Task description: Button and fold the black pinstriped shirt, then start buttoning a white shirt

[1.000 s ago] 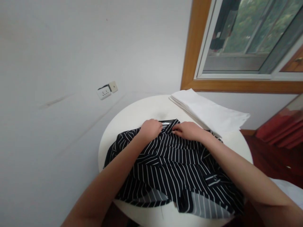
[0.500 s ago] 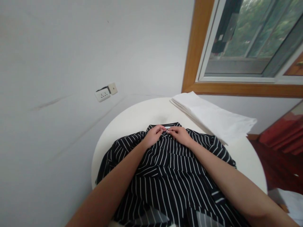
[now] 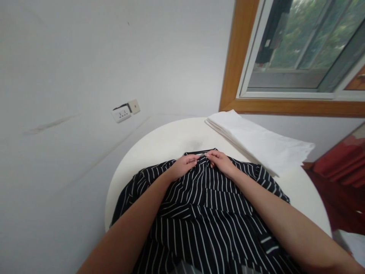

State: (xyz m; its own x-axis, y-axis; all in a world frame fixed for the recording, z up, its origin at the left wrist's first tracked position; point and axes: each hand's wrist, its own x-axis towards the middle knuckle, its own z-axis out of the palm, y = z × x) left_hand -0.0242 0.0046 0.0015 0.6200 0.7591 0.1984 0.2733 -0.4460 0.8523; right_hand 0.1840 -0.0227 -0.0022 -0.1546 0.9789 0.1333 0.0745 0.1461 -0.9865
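A black shirt with white stripes (image 3: 225,199) lies spread on a round white table (image 3: 159,140), its collar toward the wall and its hem toward me. At the collar, my left hand (image 3: 185,166) pinches the left side of the fabric between thumb and fingers. My right hand (image 3: 219,161) grips the right side of the collar, a small distance from the left. Between the two hands the neck opening shows a pale patch. Any button there is too small to make out.
Folded white cloth or paper (image 3: 256,140) lies on the table's right, overhanging its edge. A wall socket (image 3: 122,113) and a wood-framed window (image 3: 285,104) are behind. Red fabric (image 3: 342,160) hangs at the right, with something white (image 3: 353,243) below it.
My hands have moved slightly apart at the collar, the left going left and a little lower. The shirt's neck has shifted with them, and the view has moved slightly.
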